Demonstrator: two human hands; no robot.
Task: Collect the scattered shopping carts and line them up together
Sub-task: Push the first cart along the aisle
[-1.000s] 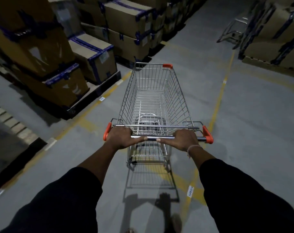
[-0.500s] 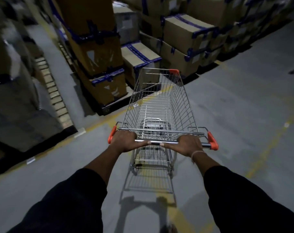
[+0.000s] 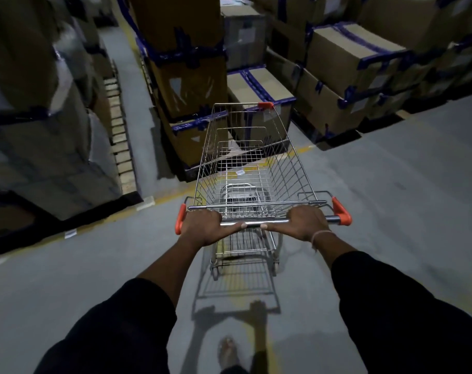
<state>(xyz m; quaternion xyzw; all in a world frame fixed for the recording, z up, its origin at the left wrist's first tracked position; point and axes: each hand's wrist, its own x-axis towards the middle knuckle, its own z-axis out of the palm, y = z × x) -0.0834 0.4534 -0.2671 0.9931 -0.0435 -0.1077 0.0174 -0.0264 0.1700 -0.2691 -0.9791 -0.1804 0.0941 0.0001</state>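
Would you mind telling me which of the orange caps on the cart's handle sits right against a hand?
The left orange cap: the left hand grips beside it, while bare bar separates the right hand from the right cap.

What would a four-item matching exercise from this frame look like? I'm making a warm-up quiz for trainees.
Things:
1. handle end caps
2. tape on the boxes
3. floor line
4. sleeves

Colours:
A. yellow
B. black
C. orange
D. blue

Pairs: 1-C, 2-D, 3-A, 4-B
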